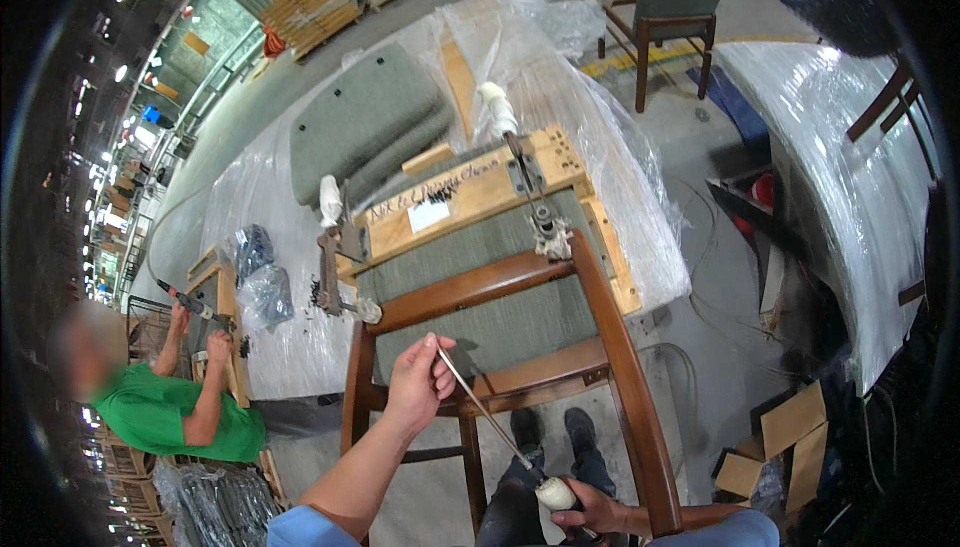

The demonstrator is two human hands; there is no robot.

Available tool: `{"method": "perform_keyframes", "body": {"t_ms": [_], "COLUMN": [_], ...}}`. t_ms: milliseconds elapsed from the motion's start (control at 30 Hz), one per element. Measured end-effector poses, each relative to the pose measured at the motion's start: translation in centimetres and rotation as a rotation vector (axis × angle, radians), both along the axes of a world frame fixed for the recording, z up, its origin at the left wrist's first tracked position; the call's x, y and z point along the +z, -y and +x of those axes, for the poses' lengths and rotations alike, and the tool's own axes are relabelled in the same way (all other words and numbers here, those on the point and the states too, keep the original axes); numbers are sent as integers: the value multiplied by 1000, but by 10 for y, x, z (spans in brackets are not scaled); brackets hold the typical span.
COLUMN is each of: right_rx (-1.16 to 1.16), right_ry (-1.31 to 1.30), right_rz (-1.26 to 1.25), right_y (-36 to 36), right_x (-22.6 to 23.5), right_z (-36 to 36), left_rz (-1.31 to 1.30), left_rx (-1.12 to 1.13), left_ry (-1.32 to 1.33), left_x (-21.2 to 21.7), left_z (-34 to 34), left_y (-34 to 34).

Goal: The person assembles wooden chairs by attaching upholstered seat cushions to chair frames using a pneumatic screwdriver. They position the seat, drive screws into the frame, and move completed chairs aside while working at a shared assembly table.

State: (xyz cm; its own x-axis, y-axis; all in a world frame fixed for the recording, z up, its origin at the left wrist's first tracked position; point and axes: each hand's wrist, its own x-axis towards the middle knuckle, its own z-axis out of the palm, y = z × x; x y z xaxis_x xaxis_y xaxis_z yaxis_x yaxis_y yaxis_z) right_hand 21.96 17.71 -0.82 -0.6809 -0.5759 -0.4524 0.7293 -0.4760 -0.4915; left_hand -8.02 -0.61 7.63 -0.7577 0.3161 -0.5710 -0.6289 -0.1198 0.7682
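Observation:
My left hand (418, 387) is closed in a pinch at the far tip of a long, thin metal shaft; whether a small screw sits there is too small to tell. That shaft belongs to a screwdriver (485, 415), whose white wrapped handle end my right hand (595, 509) grips low in front of me. Both hands are over a brown wooden chair frame (630, 402). Its top lies against a wooden jig (460, 197), where a left clamp (345, 247) and a right clamp (530, 182) with white wrapped handles sit. A grey-green upholstered panel (490, 342) shows within the frame.
Grey-green cushions (365, 122) lie on the plastic-covered table (650, 267). A co-worker in a green shirt (185, 412) holds a power tool (190, 302) at left. Plastic bags (265, 297) lie nearby. Cardboard boxes (795, 432) are on the right floor; a chair (675, 22) stands behind.

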Motion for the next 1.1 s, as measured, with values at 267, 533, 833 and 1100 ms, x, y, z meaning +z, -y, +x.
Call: {"method": "perform_keyframes", "body": {"t_ms": [267,533,833,1100], "right_rx": [-169,-421,-642,-442], "right_ry": [72,194,594,498], "right_rz": [40,139,-339,69], "right_y": [-4,-27,-21,-55], "right_x": [-1,22,-46,12], "right_z": [28,23,72,13], "left_rz": [-61,-345,-453,-518], "left_rx": [-260,-600,-672,-725], "left_ry": [67,-22,-55,-88], "left_x": [4,6,3,13], "left_z": [20,36,48,55], "left_y": [-16,-23,-29,-29]}}
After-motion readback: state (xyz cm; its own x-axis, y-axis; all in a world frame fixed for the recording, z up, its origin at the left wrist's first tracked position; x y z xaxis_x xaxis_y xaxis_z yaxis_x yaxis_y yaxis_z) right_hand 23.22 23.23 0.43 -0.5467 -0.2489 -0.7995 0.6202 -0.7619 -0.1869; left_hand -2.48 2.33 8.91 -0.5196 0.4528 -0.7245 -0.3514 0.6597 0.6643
